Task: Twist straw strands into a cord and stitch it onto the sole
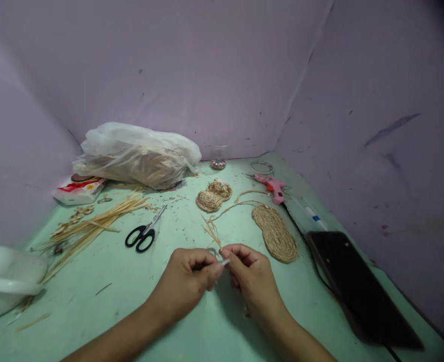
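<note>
My left hand [194, 276] and my right hand [250, 279] meet above the near middle of the table, both closed in a pinch. Between the left thumb and forefinger is a thin whitish strip [225, 262], which also reaches the right fingertips; its exact kind is unclear. The right thumb and forefinger pinch a bunch of straw strands [213, 232] whose loose ends stick up. From beside the strands a thin straw cord [240, 202] runs back across the table. To the right lies a flat, sole-shaped woven straw piece [276, 234], and a smaller woven straw piece [213, 195] rests further back.
Black-handled scissors [144, 235] and loose straw [105, 218] lie left, near a white jug [9, 281]. Behind stand a filled plastic bag [139, 153] and a bead jar [218, 160]. A pink glue gun [272, 186], wire ring [261, 167] and black tablet-like slab [361, 289] are right.
</note>
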A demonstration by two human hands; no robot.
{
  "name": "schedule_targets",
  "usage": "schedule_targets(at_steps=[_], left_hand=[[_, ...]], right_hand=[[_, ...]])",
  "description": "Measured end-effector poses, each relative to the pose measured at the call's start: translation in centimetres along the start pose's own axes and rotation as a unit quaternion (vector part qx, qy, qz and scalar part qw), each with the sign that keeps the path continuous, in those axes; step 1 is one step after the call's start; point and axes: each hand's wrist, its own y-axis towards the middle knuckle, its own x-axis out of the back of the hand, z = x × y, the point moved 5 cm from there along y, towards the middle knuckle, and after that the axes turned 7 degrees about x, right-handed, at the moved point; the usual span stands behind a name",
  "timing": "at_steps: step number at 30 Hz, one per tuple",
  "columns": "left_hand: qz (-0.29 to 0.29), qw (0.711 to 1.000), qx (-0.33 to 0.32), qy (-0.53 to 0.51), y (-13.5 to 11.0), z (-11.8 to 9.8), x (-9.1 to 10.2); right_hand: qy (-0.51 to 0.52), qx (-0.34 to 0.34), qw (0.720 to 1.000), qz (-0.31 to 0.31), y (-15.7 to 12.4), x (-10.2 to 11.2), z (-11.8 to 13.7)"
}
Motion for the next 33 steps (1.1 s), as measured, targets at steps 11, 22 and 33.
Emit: schedule_targets(at_steps=[11,22,33], left_hand=[[-0.047,0.998,0.033,0.013,-0.2,-0.1,0.7],[-0.079,0.995,0.045,0.031,0.0,0.0,0.9],[-0.102,0.992,0.023,0.069,-0.2,0.0,0.8]], right_hand=[[-0.042,0.039,0.998,0.0,-0.3,0.0,0.2],[-0.021,0.057,0.997,0.036,-1.1,-0.9,1.0],[-0.083,0.133,0.985,0.078,-1.4,-0.6,1.5]])
